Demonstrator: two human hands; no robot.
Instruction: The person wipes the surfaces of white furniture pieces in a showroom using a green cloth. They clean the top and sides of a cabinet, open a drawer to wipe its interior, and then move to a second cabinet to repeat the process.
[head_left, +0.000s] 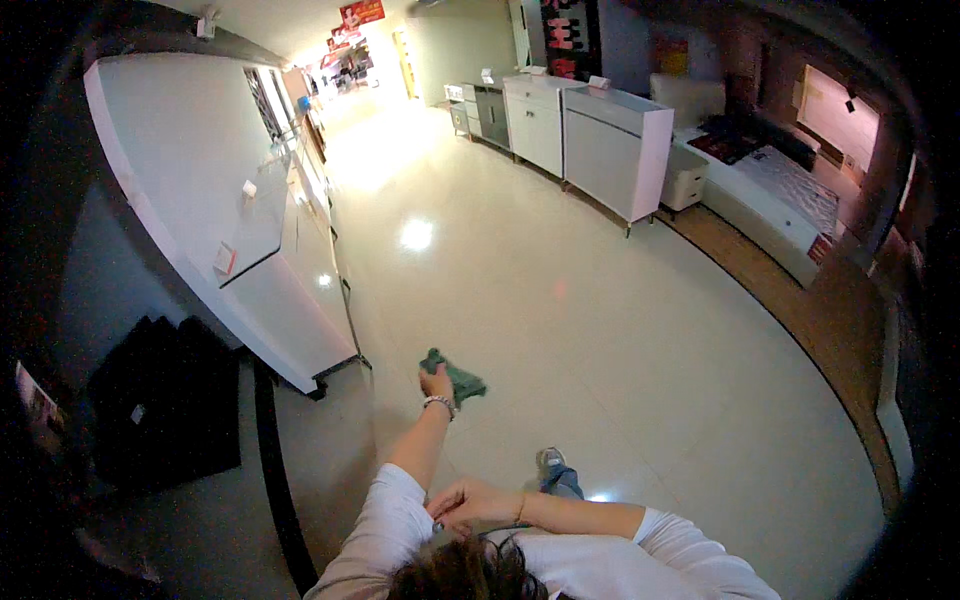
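Note:
A green cloth (466, 385) hangs from my left hand (437, 381), which is closed around it out in front of me, over the pale floor. Across my body, my right hand (471, 506) is at the rolled white sleeve (401, 487) of my left arm, its fingertips on the fabric near the elbow. The fingers look bent onto the sleeve's edge. A beaded bracelet is on my left wrist.
White cabinets (292, 322) with small cards on top run along the left. Several sideboards (615, 157) line the right side, near a bed (772, 202) on a brown raised floor. A dark object (172, 420) stands at lower left. Glossy tiles (540, 300) stretch ahead.

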